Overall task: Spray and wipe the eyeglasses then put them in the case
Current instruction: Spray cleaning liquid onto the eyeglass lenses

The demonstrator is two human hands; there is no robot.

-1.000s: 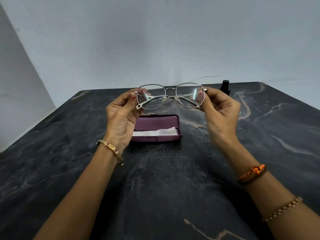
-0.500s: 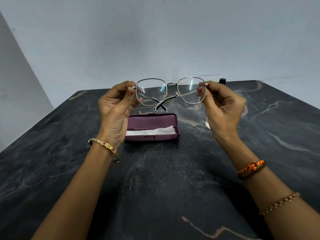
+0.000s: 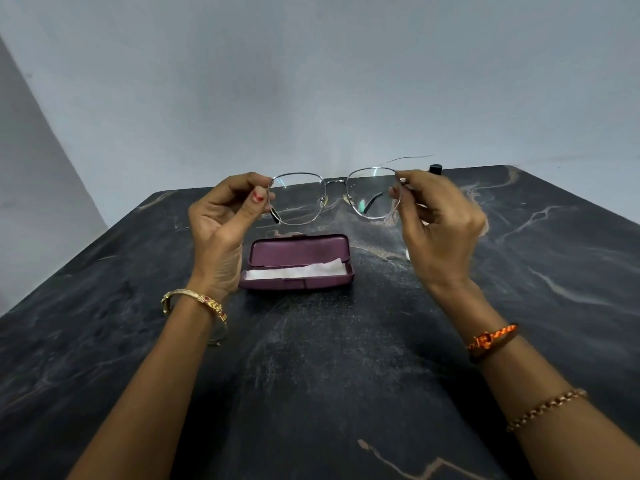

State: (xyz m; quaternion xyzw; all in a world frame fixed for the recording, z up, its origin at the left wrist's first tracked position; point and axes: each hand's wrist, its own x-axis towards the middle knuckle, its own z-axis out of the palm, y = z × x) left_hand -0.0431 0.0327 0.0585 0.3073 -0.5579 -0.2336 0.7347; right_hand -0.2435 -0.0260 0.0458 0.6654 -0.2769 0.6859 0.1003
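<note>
Thin metal-framed eyeglasses [image 3: 335, 183] hang in the air above the table, lenses facing me. My left hand [image 3: 221, 220] pinches the frame's left edge and my right hand [image 3: 438, 223] pinches the right edge by the hinge. Below them, between my wrists, a maroon glasses case [image 3: 298, 251] lies open on the dark table with a white cloth [image 3: 298, 271] inside. A small bottle's black cap [image 3: 435, 168] shows just behind my right hand; the rest of the bottle is hidden.
The table [image 3: 311, 375] is dark marble with pale veins, its far edge against a grey wall [image 3: 311, 81]. A thin wire [image 3: 408, 159] runs along the wall near the bottle cap.
Both hands have lifted the eyeglasses a little higher and spread apart, and the temple arms have swung out from folded behind the lenses.
</note>
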